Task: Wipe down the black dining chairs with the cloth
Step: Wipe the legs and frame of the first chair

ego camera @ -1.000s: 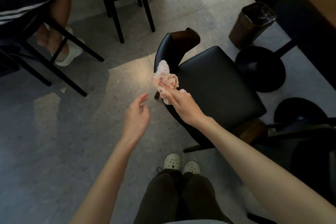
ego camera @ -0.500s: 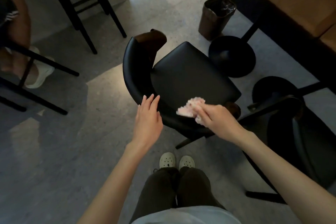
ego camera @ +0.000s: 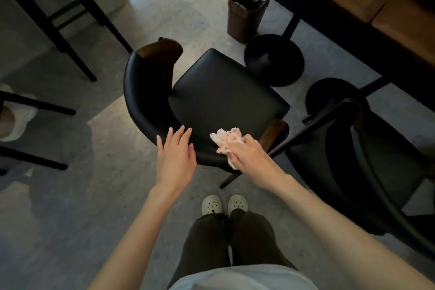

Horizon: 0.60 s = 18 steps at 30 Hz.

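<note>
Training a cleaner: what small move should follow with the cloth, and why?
Probably sweep the cloth rightward to the wooden arm tip: the right hand grips it on the backrest just short of there, and the left hand lies flat to its left.

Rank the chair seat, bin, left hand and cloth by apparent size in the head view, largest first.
1. Seat: largest.
2. Bin and left hand: about alike; the hand is nearer the camera, so unranked.
3. Cloth: smallest, partly covered by the right hand.
</note>
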Tool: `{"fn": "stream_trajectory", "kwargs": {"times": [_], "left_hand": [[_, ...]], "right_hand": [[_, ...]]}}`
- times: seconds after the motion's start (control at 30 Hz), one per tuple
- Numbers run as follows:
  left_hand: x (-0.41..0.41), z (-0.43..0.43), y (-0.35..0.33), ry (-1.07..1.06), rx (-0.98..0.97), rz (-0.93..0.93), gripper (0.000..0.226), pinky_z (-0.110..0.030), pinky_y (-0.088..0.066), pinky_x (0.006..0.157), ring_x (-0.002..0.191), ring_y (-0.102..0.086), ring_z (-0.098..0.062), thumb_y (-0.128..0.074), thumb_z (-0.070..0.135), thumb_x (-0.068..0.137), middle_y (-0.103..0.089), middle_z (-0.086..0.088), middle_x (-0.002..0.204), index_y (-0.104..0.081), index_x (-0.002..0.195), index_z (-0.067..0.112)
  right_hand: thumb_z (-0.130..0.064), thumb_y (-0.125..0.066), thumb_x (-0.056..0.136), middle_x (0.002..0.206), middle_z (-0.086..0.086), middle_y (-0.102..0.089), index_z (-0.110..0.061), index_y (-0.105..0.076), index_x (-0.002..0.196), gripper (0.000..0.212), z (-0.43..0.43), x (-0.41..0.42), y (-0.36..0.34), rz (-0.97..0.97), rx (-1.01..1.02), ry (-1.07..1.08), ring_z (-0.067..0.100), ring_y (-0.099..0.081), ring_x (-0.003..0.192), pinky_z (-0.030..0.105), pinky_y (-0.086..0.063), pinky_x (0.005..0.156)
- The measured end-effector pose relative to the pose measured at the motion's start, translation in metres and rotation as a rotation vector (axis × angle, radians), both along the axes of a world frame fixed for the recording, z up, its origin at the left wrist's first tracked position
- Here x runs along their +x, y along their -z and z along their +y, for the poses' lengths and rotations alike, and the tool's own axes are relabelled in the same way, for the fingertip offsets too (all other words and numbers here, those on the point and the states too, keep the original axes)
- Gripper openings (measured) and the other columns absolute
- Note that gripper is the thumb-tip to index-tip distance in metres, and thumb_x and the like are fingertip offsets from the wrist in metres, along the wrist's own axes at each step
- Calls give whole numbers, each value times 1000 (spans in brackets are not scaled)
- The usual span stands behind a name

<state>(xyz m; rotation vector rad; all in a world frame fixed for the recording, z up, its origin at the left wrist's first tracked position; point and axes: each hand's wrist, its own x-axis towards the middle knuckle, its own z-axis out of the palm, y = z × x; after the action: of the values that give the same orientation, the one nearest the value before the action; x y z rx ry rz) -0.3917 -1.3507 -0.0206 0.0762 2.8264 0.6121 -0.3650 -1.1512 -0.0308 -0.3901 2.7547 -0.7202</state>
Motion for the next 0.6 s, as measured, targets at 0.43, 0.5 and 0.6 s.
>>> {"fn": "stream_trajectory", "kwargs": {"times": [0.43, 0.5, 0.6], "left_hand": [[-9, 91, 8, 278, 97, -130, 37, -29, -47, 85, 109, -58, -14, -40, 29, 102, -58, 4, 129, -50, 138, 25], [-10, 105, 16, 257, 48, -119, 32, -29, -47, 71, 93, -60, -13, -38, 27, 102, -63, 5, 112, -56, 128, 24], [-11, 119, 27, 217, -43, -84, 26, -26, -46, 63, 75, -57, -8, -39, 25, 101, -63, 7, 93, -60, 116, 22]], "right_hand": [[-20, -41, 101, 98, -3, -41, -16, -60, 109, 21, 80, -9, -17, 43, -6, 428, 15, -39, 92, 31, -35, 79], [-22, -37, 101, 115, 1, -48, -19, -56, 125, 31, 64, -5, 1, -25, 16, 346, 16, -38, 105, 34, -35, 92], [-27, -31, 99, 122, -2, -56, -17, -61, 117, 37, 54, 4, 36, 40, -48, 358, 13, -44, 108, 35, -39, 97]]}}
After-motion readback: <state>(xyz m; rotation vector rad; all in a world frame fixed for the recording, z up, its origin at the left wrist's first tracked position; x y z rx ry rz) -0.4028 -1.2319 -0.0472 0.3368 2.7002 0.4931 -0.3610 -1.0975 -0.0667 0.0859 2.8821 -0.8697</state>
